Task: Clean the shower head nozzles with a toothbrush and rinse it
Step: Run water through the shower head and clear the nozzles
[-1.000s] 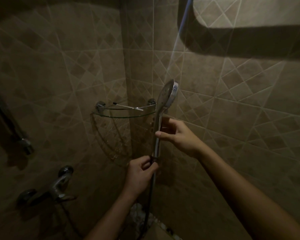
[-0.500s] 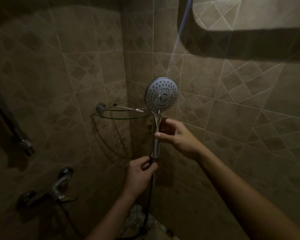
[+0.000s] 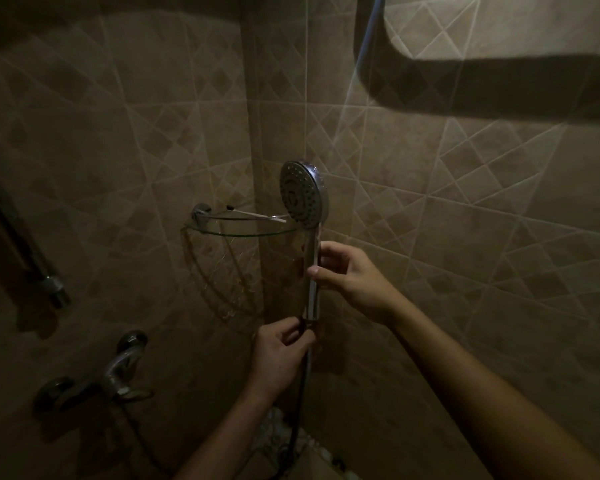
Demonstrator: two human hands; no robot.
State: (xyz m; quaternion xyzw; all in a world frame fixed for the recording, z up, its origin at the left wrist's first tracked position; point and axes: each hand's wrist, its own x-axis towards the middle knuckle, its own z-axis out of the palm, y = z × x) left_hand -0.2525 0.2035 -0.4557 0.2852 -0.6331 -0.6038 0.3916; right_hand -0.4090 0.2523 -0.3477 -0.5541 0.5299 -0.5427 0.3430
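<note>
We hold the shower head (image 3: 304,194) up in the corner, just beside the glass shelf (image 3: 239,233). Our right hand (image 3: 352,277) wraps its fingers around the handle. Our left hand (image 3: 281,355) pinches the hose (image 3: 300,393) at the bottom joint. The toothbrush (image 3: 257,214) lies on the shelf. We should keep the holes facing us, hold steady, then grab the brush.

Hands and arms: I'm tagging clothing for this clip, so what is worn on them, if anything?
Nothing shows on either. The left hand and right hand are bare, with no gloves, and no rings or watch visible in the dim light. Both forearms are bare to the frame edge, with no sleeve in view. Fingers have short, plain nails.
</note>
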